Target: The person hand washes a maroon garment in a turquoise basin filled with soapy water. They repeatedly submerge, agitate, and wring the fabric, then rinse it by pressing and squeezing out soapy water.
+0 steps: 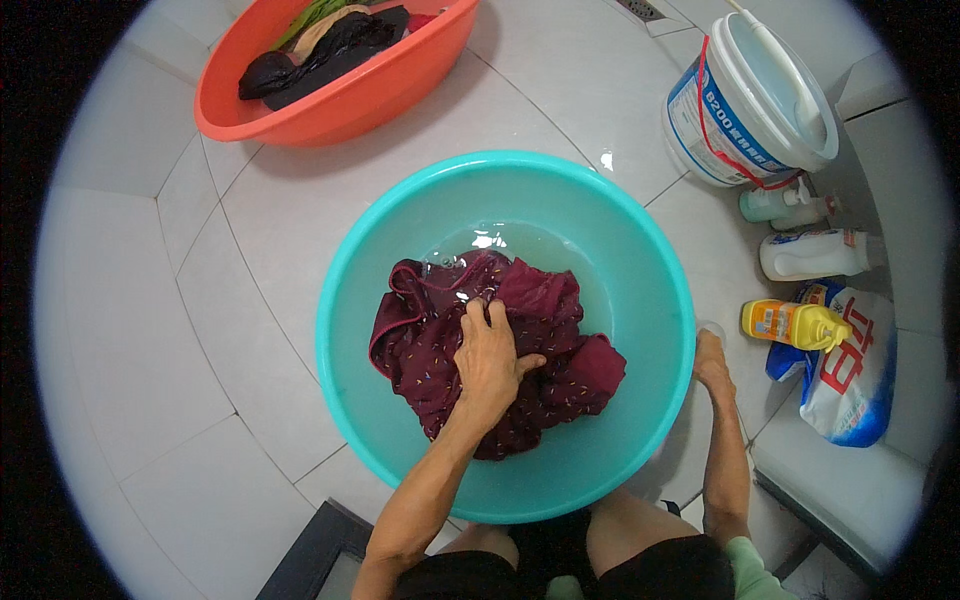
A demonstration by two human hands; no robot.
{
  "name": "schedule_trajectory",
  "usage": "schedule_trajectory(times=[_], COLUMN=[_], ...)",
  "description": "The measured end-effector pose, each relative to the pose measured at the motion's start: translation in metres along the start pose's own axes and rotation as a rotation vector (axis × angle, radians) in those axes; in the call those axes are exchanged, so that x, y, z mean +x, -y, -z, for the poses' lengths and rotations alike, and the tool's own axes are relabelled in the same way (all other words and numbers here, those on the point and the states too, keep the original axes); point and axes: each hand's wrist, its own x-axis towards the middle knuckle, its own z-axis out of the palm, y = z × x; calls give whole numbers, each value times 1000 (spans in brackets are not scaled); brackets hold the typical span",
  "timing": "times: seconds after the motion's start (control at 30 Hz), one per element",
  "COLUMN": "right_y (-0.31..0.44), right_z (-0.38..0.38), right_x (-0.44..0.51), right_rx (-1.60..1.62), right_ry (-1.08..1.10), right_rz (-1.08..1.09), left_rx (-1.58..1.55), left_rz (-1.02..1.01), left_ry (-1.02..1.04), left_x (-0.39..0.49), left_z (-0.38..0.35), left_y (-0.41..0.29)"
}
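Note:
A large turquoise plastic basin [652, 300] stands on the floor before me, with shallow water [562, 251] in it. In the water lies a bunched, wet maroon garment [435, 360] with small coloured flecks and a plain maroon edging. My left hand [491, 360] rests on the middle of this garment, its thumb spread from the fingers; some fingertips are hidden in the cloth. Outside the basin, at its right rim, my right hand [711, 356] reaches down beside a small clear object that I cannot make out. The fingers of that hand are partly hidden.
An orange basin [360, 112] with dark and coloured cloths stands at the upper left. At the right are a white lidded bucket [727, 112], a pump bottle [765, 204], a white bottle [810, 255], a yellow pump bottle [780, 322] and a detergent bag [855, 375]. Pale tiles surround the basin.

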Motion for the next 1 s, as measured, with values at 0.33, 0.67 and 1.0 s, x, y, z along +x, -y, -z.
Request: schedule_trajectory(times=[0.33, 0.67, 1.0], right_y=[115, 268, 222], right_z=[126, -70, -53], right_x=[-59, -52, -69], right_rx=[590, -120, -593], right_ry=[-296, -50, -48], right_rz=[172, 871, 902], left_rx=[-127, 1, -105], left_rz=[-4, -34, -64], left_ry=[17, 41, 88], left_x=[8, 2, 5], left_z=[1, -22, -4], left_y=[16, 52, 45])
